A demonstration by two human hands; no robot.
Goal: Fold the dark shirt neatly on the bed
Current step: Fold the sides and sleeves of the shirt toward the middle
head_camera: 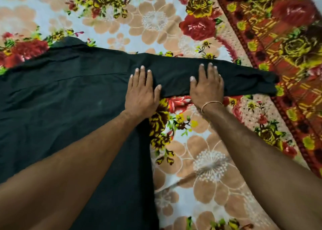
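— From the head camera, where is the dark shirt (61, 94)?

— Spread flat on the bed (209, 151), over the flowered bedspread. Its body fills the left side, and one sleeve (244, 80) stretches out to the right, its cuff reaching the red patterned border (278, 43).

— And the hands?

— Both lie palm down. The left hand (142, 94) rests where the sleeve meets the body; the right hand (207, 88) sits further along the sleeve, its heel on the bedspread.

— Gripping anything?

— No. The fingers (143, 73) of both hands are stretched out flat, slightly spread, pressing on the cloth and closed around nothing. A thin bracelet (210, 104) circles the right wrist.
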